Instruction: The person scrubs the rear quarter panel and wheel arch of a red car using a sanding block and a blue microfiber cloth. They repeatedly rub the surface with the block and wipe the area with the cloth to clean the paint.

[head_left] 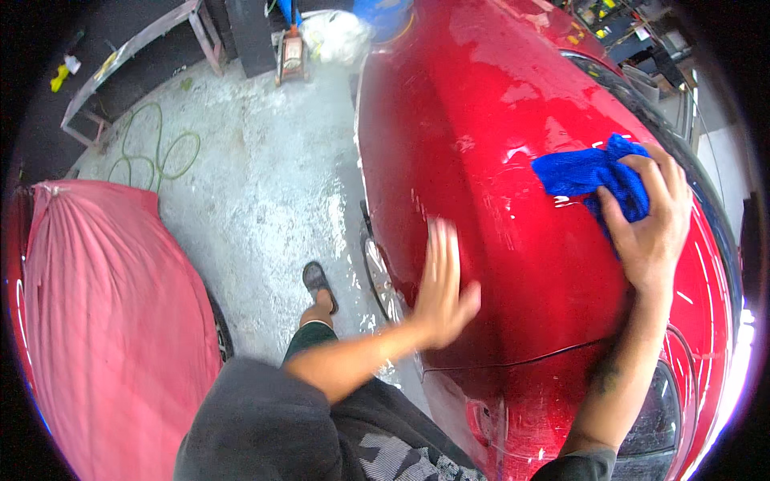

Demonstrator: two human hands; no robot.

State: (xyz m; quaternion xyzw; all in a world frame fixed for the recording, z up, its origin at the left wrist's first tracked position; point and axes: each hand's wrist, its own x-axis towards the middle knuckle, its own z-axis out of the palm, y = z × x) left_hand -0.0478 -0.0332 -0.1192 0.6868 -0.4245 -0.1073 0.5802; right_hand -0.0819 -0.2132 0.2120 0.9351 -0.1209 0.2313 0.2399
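Observation:
A glossy red car body (481, 184) stretches along my right side. On its upper surface my right hand (659, 216) is closed around a bunched blue cloth (597, 176), one end of which lies loose on the paint. Further left and nearer to me, my left hand (441, 284) is over the car's side with its fingers stretched out and thumb apart. Nothing is in it, and I cannot tell whether it touches the panel. White reflections and streaks show on the paint around the cloth.
A vehicle under a pink fabric cover (112, 321) stands on the left. Between the two runs a grey floor (249, 200) with a green hose (156, 160) and a floor jack (291, 58). A white plastic bag (337, 36) lies beyond.

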